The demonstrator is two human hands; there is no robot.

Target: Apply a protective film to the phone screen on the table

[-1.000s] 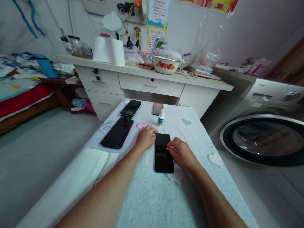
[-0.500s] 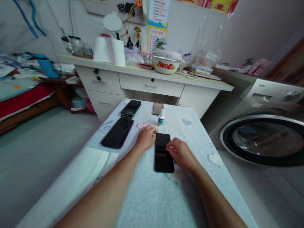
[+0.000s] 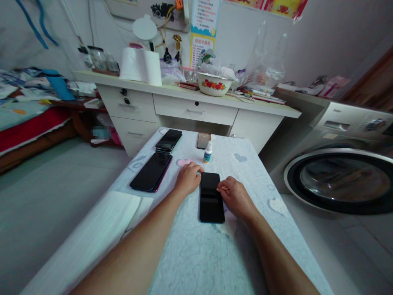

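A black smartphone (image 3: 211,207) lies flat, screen up, on the cloth-covered table. At its upper left edge, my left hand (image 3: 188,178) has its fingers bent and pressed against the corner, keeping hold of the phone there. My right hand (image 3: 235,196) is closed in a pinch over the phone's right edge. Whatever sits between those fingertips, if anything, is too small to make out. Just beyond the phone stands a small white bottle (image 3: 207,153) with a blue and yellow label.
Two stacks of phones lie on the left, one nearer (image 3: 151,172) and one farther (image 3: 168,140). Another phone (image 3: 204,140) rests at the table's far edge. White folded paper (image 3: 101,223) is at the left. A desk (image 3: 196,111) and a washing machine (image 3: 346,164) stand beyond.
My right hand has shifted slightly to the right, from over the screen toward the phone's edge. My left hand and the phone stay in place.
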